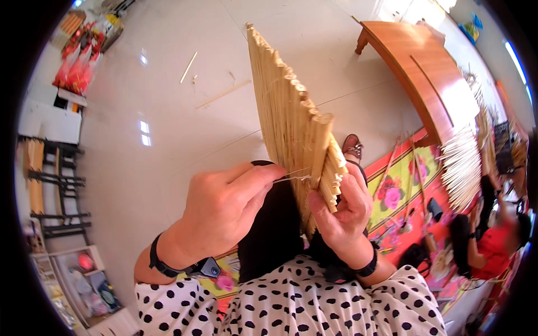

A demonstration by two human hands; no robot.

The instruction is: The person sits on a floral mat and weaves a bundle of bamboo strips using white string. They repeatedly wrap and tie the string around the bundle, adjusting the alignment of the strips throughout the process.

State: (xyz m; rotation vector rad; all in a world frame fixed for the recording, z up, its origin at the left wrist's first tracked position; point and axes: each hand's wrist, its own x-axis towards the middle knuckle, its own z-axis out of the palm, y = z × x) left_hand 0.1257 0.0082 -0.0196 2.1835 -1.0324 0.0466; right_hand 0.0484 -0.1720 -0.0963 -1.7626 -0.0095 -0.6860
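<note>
A panel of straw-coloured reed sticks [280, 106], set side by side, stands on edge over my lap and slants away from me. At its near end my right hand [344, 215] is closed around several stick ends, thumb on the near side. To the left of the panel, my left hand [224, 207] pinches thin pale string [288, 178]. The strands run from its fingertips to the sticks and meet them near a thicker reed. Where the string passes between the sticks is hidden.
Loose stick pieces [189, 67] lie on the tiled floor. A brown wooden table [403, 50] stands at the far right, with a sheaf of thin sticks [462, 168] by its near end. Another person [496, 246] sits at right on a floral mat [386, 196]. Shelves [56, 185] line the left.
</note>
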